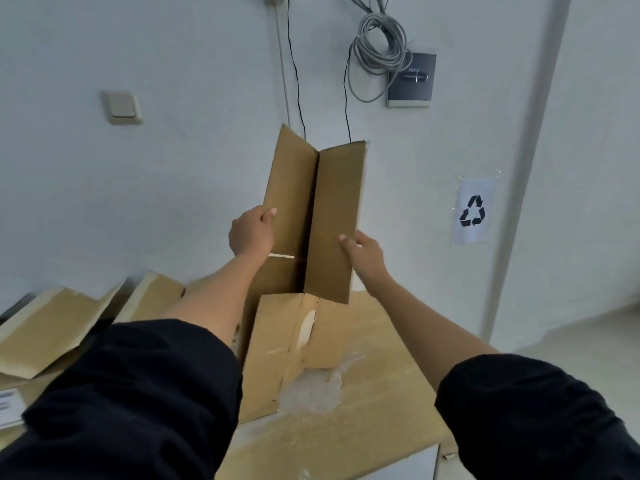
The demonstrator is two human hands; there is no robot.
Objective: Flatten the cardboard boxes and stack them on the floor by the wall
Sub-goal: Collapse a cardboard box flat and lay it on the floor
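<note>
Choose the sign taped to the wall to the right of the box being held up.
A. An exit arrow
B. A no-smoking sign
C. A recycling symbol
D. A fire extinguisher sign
C: the white sheet on the wall, right of the box held by the left hand and right hand, bears three black chasing arrows, the recycling symbol.

I hold the folded brown cardboard box [313,216] upright in front of the pale wall [173,168], my left hand [251,233] on its left panel, my right hand [363,254] on its right edge. Below it lie flattened brown cardboard sheets [346,393]; more flattened pieces [52,330] lie left, against the wall
</note>
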